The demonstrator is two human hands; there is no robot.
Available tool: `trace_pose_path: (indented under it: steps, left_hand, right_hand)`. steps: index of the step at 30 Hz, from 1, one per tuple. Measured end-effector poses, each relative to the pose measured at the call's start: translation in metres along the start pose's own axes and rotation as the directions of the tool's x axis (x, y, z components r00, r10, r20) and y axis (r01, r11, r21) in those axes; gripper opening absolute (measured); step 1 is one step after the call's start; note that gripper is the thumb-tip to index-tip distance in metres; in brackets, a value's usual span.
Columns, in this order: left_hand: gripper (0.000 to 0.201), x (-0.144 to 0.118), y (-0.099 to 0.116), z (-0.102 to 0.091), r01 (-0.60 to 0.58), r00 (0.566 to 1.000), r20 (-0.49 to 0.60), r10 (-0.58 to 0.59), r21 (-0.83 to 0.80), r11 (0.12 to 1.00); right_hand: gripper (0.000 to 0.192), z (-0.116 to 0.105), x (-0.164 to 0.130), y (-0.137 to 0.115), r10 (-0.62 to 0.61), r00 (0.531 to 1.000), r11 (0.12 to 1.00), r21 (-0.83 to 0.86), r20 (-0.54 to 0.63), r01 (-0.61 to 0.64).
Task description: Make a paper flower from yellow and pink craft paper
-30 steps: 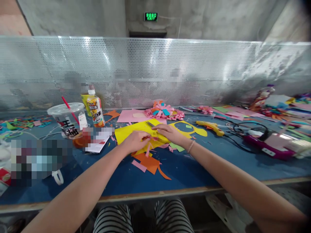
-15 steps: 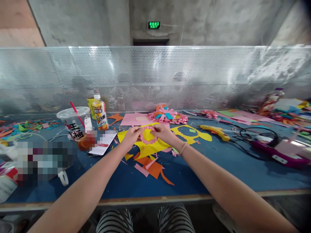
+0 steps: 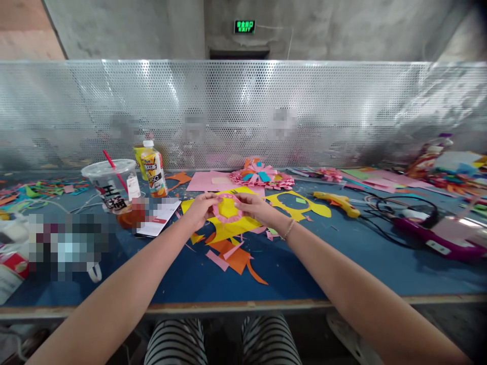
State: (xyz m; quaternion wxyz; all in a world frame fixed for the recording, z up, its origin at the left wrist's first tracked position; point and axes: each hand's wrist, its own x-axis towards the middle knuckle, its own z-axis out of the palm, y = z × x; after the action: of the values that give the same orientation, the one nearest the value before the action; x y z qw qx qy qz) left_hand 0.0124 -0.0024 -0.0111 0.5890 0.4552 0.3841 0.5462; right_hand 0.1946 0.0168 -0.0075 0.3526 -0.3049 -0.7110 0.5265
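Both of my hands hold a pink paper ring [image 3: 227, 219] with a scalloped edge, raised a little above the blue table [image 3: 319, 263]. My left hand [image 3: 201, 209] pinches its left side and my right hand [image 3: 254, 207] pinches its right side. Through the ring and below it lies a yellow paper sheet [image 3: 228, 229]. Orange and pink paper scraps [image 3: 233, 257] lie just in front of that sheet.
A plastic cup with a red straw [image 3: 112, 188] and a juice bottle [image 3: 153, 170] stand at the left. Paper flowers [image 3: 259, 177] lie behind my hands. A yellow cut-out [image 3: 300, 205], a glue gun [image 3: 337, 202] and cables [image 3: 399, 208] lie to the right. A perforated metal screen [image 3: 243, 111] closes the back.
My hands lifted from the yellow sheet with a folded pink piece and spread it into a ring. Since half a second ago, the ring is held much the same.
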Motion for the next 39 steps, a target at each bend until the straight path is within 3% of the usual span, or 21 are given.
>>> trace_pose_path:
  steps: [6,15,20,24,29,33,39]
  left_hand:
    - [0.024,-0.001,0.002,0.001,0.036,0.999,-0.038,-0.037,-0.039,0.999]
    - [0.028,-0.002,0.003,0.003,0.104,0.992,0.074,-0.102,-0.021,0.994]
    - [0.030,0.001,-0.002,0.002,0.035,0.999,-0.011,-0.035,0.047,0.998]
    - [0.028,0.003,-0.007,0.000,-0.064,0.994,-0.071,0.080,0.210,0.976]
    - [0.032,0.006,-0.012,-0.003,-0.193,0.977,-0.011,0.214,0.389,0.901]
    - [0.035,0.006,-0.012,-0.003,-0.208,0.977,0.051,0.208,0.452,0.867]
    - [0.033,0.007,-0.012,-0.008,-0.218,0.973,0.058,0.222,0.536,0.816]
  right_hand:
    - [0.030,-0.002,0.002,0.003,0.038,0.997,0.995,0.093,-0.063,-0.032]
    - [0.020,-0.002,0.004,0.002,0.007,0.980,0.999,0.045,-0.197,0.002]
    - [0.019,-0.001,0.006,0.004,0.026,0.978,0.999,0.036,-0.206,-0.019]
    - [0.024,0.003,0.002,-0.001,0.034,0.980,0.997,0.072,-0.196,-0.020]
    - [0.028,0.007,-0.003,-0.009,-0.020,0.991,0.995,0.095,-0.133,0.032]
    - [0.029,0.007,0.000,-0.004,-0.051,0.988,0.998,0.022,-0.146,0.054]
    - [0.023,0.001,0.003,-0.002,-0.131,0.939,0.991,-0.040,-0.317,0.125]
